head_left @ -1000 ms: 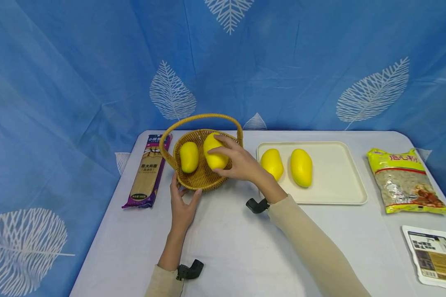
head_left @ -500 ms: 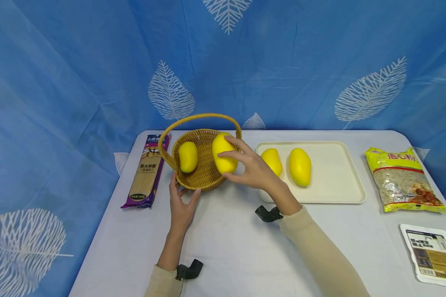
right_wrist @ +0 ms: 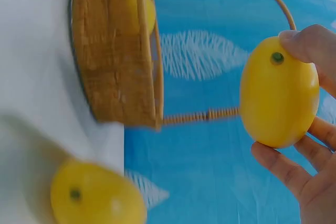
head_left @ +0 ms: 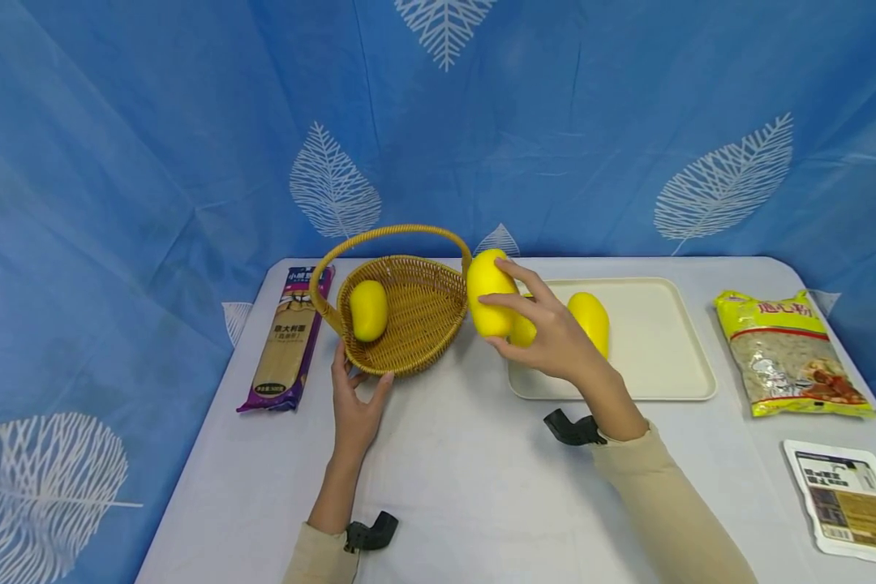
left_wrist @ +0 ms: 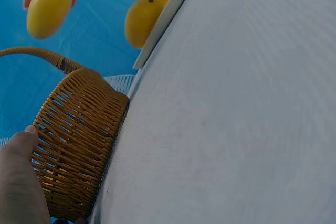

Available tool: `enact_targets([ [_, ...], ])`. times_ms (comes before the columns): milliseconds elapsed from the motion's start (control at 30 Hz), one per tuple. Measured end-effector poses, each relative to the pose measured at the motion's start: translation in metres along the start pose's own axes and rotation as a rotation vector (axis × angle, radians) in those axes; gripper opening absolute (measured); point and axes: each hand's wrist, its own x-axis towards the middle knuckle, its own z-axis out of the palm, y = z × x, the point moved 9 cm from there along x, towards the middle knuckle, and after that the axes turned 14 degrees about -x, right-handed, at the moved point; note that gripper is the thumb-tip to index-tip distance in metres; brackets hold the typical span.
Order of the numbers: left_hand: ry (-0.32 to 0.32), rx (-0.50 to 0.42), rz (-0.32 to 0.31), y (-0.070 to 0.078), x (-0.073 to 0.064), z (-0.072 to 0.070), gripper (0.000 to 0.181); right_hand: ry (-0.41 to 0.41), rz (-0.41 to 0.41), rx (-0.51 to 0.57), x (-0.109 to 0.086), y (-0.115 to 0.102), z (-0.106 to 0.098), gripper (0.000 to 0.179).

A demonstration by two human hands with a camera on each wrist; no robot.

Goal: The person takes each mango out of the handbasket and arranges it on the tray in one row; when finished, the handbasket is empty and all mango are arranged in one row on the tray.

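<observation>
My right hand (head_left: 555, 332) pinches a yellow mango (head_left: 489, 294) between thumb and fingers, raised between the basket and the tray. In the right wrist view the held mango (right_wrist: 280, 93) shows its green stem end. A wicker basket (head_left: 416, 353) with a tall hooped handle stands left of it, one mango (head_left: 369, 311) lying inside at its left. At the basket's near left side my left hand (head_left: 358, 410) grips the wall. The left wrist view has its thumb (left_wrist: 23, 141) on the rim, the other fingers mostly hidden. Two mangoes lie in the tray, one (head_left: 589, 320) partly behind the right hand.
The cream rectangular tray (head_left: 660, 341) sits right of the basket. A purple-edged pasta packet (head_left: 285, 341) lies at the left. On the right are a yellow-and-clear food bag (head_left: 796, 353) and a flat white-edged packet (head_left: 847, 503). A blue leaf-patterned cloth (head_left: 569, 146) hangs behind the table.
My right hand has lifted one mango out of the basket and carried it right, towards the tray. The left hand stays at the basket, which has hardly moved.
</observation>
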Motion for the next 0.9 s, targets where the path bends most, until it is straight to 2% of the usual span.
enact_targets([
  [500, 0.001, 0.001, -0.004, 0.0, 0.0, 0.0, 0.087, 0.074, 0.107, -0.092, -0.058, 0.076, -0.055, 0.06],
  [733, 0.0, -0.009, 0.006, 0.001, 0.0, 0.0, 0.087, 0.034, 0.21, -0.152, -0.087, 0.102, -0.064, 0.059],
  [900, -0.003, -0.012, 0.012, 0.001, 0.001, 0.0, 0.086, 0.018, 0.237, -0.179, -0.106, 0.114, -0.067, 0.06],
])
